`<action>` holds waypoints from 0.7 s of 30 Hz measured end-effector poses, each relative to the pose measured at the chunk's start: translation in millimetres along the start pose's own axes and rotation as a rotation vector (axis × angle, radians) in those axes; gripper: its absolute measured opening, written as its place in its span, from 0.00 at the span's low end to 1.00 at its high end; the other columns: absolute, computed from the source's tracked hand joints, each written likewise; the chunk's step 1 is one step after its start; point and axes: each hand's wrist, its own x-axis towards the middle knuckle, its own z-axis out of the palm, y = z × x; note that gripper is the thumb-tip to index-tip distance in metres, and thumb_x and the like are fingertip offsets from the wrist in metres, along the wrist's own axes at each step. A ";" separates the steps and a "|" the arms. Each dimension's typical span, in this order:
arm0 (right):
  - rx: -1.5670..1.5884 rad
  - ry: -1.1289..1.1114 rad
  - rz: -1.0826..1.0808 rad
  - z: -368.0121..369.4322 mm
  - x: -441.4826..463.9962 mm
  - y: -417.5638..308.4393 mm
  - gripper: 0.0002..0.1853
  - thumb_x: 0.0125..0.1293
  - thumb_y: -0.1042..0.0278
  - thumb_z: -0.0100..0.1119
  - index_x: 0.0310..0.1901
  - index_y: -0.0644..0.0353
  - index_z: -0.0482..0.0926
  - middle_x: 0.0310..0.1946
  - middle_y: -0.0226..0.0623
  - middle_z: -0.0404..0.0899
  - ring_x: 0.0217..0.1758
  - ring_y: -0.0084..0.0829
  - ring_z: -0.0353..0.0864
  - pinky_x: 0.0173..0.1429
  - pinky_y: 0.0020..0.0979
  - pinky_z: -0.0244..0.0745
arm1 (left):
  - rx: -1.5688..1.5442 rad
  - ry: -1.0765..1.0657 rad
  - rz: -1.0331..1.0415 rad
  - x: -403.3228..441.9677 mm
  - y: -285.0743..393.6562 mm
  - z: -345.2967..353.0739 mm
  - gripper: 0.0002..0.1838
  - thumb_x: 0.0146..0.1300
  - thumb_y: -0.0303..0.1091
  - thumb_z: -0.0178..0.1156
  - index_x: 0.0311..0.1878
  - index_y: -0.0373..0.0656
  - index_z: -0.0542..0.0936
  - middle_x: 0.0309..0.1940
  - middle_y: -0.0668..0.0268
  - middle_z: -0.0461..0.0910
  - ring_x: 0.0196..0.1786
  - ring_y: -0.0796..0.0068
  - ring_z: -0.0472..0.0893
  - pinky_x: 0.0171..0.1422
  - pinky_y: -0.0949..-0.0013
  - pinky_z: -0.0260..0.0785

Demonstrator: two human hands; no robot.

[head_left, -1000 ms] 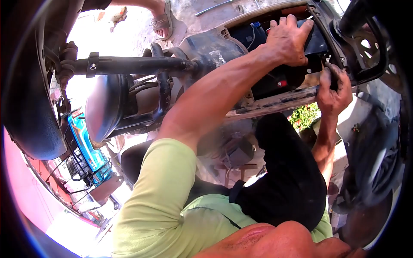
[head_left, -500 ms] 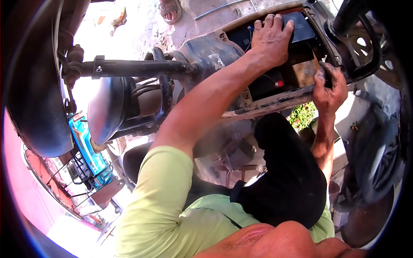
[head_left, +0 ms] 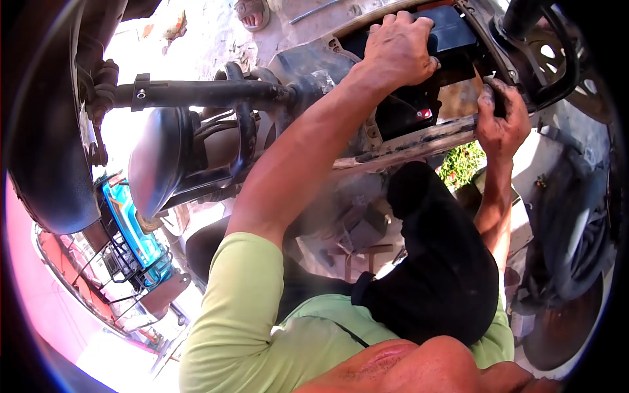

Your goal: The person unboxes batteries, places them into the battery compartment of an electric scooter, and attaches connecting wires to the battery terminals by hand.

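My left hand (head_left: 401, 52) lies palm down over the open compartment of a metal frame (head_left: 419, 139), fingers apart and bent, thumb to the right. It rests beside the near left edge of a black box (head_left: 452, 30); what lies under the palm is hidden. My right hand (head_left: 502, 119) is at the compartment's near right edge, thumb and fingers pressed together. A thin brown strip (head_left: 478, 80) shows just above its fingertips; whether it is held is unclear. A small red part (head_left: 424, 114) sits inside the compartment.
A black bar (head_left: 196, 96) and a rounded dark cover (head_left: 157, 164) extend left of the frame. Black tubing (head_left: 570, 242) hangs at the right. Green leaves (head_left: 461, 164) show below the frame. Another person's sandaled foot (head_left: 251, 14) is at the top. A blue vehicle (head_left: 134, 223) stands at the left.
My left hand has slid left off the black box, exposing more of it. The box sits further left than in the oldest frame. My right hand stays near the same edge.
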 end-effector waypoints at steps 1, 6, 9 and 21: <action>0.002 -0.008 -0.001 0.1 -0.2 -0.8 0.11 0.61 0.75 0.67 0.46 0.65 0.86 0.40 0.42 0.88 0.43 0.36 0.88 0.52 0.31 0.82 | -0.065 0.011 -0.002 -8.1 1.3 -15.0 0.30 0.52 0.44 0.72 0.60 0.46 0.83 0.52 0.51 0.81 0.60 0.50 0.78 0.63 0.50 0.70; -0.012 -0.004 -0.055 -2.0 2.9 -0.7 0.11 0.61 0.75 0.68 0.45 0.66 0.86 0.39 0.42 0.88 0.42 0.35 0.88 0.52 0.31 0.82 | -0.194 -0.193 -0.035 -71.6 12.1 -61.5 0.18 0.60 0.37 0.70 0.53 0.45 0.87 0.46 0.58 0.83 0.52 0.51 0.81 0.58 0.52 0.72; -0.004 -0.005 -0.073 -0.9 1.6 4.8 0.10 0.62 0.75 0.68 0.45 0.66 0.86 0.39 0.42 0.88 0.42 0.36 0.88 0.51 0.31 0.82 | -0.125 -0.219 0.074 -92.4 13.4 -57.1 0.15 0.60 0.36 0.70 0.50 0.46 0.88 0.43 0.60 0.82 0.51 0.54 0.81 0.58 0.53 0.69; -0.068 -0.034 -0.067 -3.1 3.1 -2.0 0.10 0.61 0.73 0.68 0.45 0.64 0.86 0.39 0.42 0.87 0.42 0.39 0.88 0.50 0.33 0.82 | -0.094 -0.139 0.273 -90.5 12.8 -34.7 0.10 0.56 0.35 0.70 0.42 0.49 0.87 0.39 0.67 0.80 0.51 0.62 0.78 0.55 0.56 0.68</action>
